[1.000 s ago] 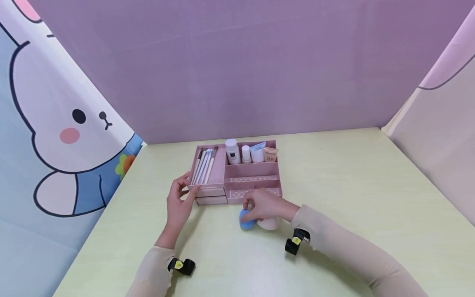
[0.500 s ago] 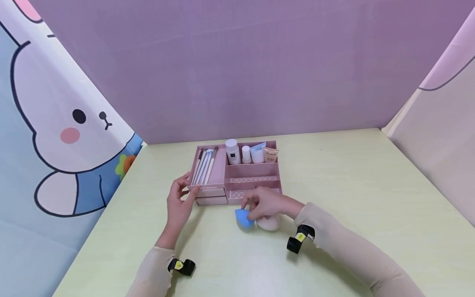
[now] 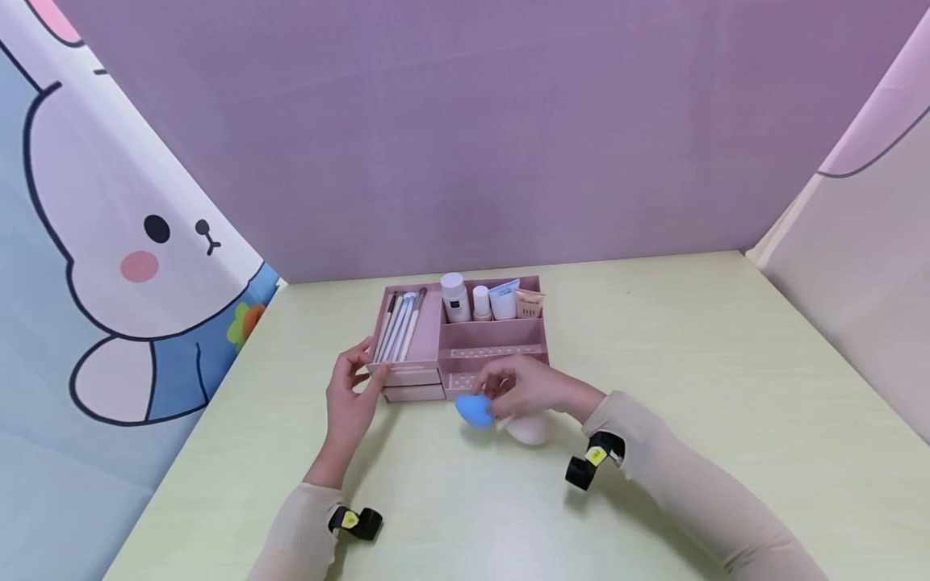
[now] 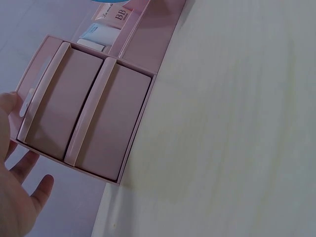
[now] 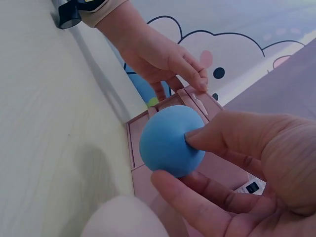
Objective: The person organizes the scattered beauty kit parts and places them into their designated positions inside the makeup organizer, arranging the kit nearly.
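A blue makeup sponge (image 3: 475, 411) is pinched between the thumb and fingers of my right hand (image 3: 526, 382), just in front of a pink makeup organizer (image 3: 529, 332). The right wrist view shows the thumb pressing into the blue sponge's side. Close under the right hand is a pale pink makeup sponge (image 3: 528, 429); I cannot tell whether any finger holds it. My left hand (image 3: 352, 397) grips the organizer's front left corner, thumb on the front edge and fingers along the side. Two closed drawers (image 4: 65, 101) show beneath that hand.
Several makeup brushes (image 3: 400, 327) lie in the organizer's left tray. A white bottle (image 3: 455, 298), a smaller bottle (image 3: 482, 303), a light blue tube (image 3: 504, 300) and a BB cream tube (image 3: 529, 303) stand in its rear compartment. A purple backdrop (image 3: 508, 145) rises behind the table (image 3: 690, 347).
My right hand has risen slightly toward the organizer with the blue sponge, which has turned and shifted left and up. The pale pink sponge has shifted slightly. The left hand stays in place.
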The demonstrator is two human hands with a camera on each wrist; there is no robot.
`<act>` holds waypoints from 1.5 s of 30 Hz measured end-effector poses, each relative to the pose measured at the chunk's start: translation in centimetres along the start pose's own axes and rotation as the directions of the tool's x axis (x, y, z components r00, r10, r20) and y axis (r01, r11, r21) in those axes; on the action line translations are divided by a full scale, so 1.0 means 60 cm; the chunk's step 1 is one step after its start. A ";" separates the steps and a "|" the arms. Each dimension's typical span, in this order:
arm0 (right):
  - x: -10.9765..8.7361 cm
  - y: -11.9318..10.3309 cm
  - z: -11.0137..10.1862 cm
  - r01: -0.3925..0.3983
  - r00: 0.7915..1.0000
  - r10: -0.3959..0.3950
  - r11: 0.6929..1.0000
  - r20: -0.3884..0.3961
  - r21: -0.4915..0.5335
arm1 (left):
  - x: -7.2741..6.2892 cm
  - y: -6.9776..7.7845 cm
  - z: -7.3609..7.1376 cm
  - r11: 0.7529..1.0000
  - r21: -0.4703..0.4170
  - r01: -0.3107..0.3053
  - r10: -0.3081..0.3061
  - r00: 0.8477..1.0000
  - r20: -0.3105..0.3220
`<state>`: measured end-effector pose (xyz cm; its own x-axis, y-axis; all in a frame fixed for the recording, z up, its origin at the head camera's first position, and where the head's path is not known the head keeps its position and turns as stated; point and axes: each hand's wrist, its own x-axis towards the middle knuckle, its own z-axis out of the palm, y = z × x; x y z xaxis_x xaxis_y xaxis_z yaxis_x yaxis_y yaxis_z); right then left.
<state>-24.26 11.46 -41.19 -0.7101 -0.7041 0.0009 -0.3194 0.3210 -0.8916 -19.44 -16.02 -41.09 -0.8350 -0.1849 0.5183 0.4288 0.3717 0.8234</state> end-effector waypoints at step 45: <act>0.062 -0.002 -0.013 -0.082 0.978 0.029 0.964 -0.206 -0.254 | 0.005 -0.010 0.003 1.000 0.004 0.021 -0.021 1.000 0.001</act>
<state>-27.35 9.33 -40.73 -0.8332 -0.5488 0.0681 -0.4088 0.5283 -0.7442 -20.02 -16.16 -41.48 -0.8443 -0.1918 0.5004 0.4096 0.3712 0.8334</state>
